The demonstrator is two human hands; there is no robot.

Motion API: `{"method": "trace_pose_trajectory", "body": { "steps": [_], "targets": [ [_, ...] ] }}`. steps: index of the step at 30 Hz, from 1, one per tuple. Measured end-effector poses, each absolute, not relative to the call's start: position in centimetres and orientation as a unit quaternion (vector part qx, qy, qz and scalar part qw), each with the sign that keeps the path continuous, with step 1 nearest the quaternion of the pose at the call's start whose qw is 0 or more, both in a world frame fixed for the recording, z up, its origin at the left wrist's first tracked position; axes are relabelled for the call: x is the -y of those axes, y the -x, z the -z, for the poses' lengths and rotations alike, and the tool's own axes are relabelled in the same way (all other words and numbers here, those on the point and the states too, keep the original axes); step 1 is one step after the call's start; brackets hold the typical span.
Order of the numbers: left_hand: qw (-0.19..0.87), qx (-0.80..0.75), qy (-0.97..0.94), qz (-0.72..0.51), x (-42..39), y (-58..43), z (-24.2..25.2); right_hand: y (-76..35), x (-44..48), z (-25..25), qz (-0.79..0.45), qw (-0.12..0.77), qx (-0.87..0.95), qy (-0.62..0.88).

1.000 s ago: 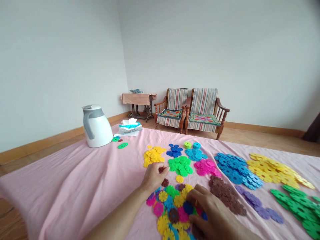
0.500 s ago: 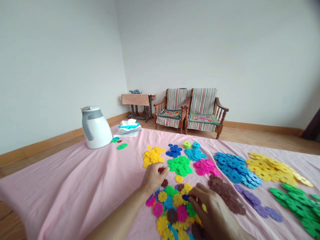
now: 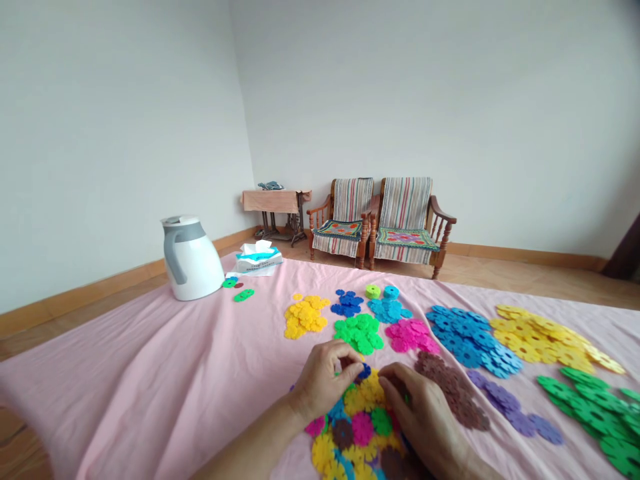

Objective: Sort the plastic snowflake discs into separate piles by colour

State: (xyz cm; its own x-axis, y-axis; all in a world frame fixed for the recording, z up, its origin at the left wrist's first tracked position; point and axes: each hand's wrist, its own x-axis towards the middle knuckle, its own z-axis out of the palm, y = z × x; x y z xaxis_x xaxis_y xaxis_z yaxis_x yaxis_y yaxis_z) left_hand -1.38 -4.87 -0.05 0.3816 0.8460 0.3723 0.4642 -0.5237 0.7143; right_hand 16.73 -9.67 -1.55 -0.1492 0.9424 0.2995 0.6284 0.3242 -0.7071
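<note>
My left hand [image 3: 327, 380] is closed in a pinch over the back of a mixed pile of snowflake discs [image 3: 363, 429]. At its fingertips is a dark blue snowflake disc [image 3: 365, 371]. Just to the right, my right hand [image 3: 425, 413] has its fingers bent down over the pile's right side; whatever they may hold is hidden. Beyond the hands lie sorted heaps: yellow discs [image 3: 305, 316], dark blue discs [image 3: 347, 303], bright green discs [image 3: 359, 333], light blue discs [image 3: 389, 309] and pink discs [image 3: 412, 335].
Larger heaps spread rightward: blue [image 3: 463, 333], brown [image 3: 453, 390], purple [image 3: 510, 403], yellow [image 3: 545, 339] and green [image 3: 590, 413]. A white jug [image 3: 197, 263] and a tissue box [image 3: 259, 258] stand at left on the pink cloth [image 3: 165, 380]. Two wooden chairs [image 3: 407, 223] are behind.
My left hand has moved right and toward me, from beside the green heap to the mixed pile. The dark blue disc, earlier at my right fingertips, is now at my left ones.
</note>
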Motion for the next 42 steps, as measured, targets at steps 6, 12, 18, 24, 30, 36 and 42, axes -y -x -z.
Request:
{"method": "trace_pose_trajectory", "body": {
  "steps": [6, 12, 18, 24, 30, 36, 42],
  "targets": [
    [0.247, -0.495, -0.707, -0.441, 1.7, 2.7, 1.4, -16.8, 9.4, 2.1, -0.186, 0.389, 0.729, 0.532],
    [0.15, -0.569, -0.717, -0.374, -2.9, 2.3, 0.1, -16.5, 9.4, 2.3, -0.162, 0.374, 0.743, 0.53],
    [0.086, -0.622, -0.685, -0.369, -8.2, 0.9, -1.0, -16.5, 9.2, 2.6, -0.153, 0.369, 0.752, 0.524],
    [0.101, -0.601, -0.702, -0.369, -8.2, -0.1, -0.2, -16.4, 9.3, 2.6, -0.149, 0.365, 0.757, 0.522],
    [0.175, -0.551, -0.731, -0.363, -5.0, 1.6, 0.4, -16.4, 9.6, 2.0, -0.162, 0.361, 0.753, 0.526],
    [0.315, -0.482, -0.766, -0.285, -2.1, 4.3, -0.5, -16.5, 9.7, 2.0, -0.168, 0.357, 0.754, 0.525],
    [0.409, -0.436, -0.792, -0.126, -0.2, 6.9, -2.5, -16.4, 9.7, 1.7, -0.173, 0.354, 0.754, 0.525]
  ]
}}
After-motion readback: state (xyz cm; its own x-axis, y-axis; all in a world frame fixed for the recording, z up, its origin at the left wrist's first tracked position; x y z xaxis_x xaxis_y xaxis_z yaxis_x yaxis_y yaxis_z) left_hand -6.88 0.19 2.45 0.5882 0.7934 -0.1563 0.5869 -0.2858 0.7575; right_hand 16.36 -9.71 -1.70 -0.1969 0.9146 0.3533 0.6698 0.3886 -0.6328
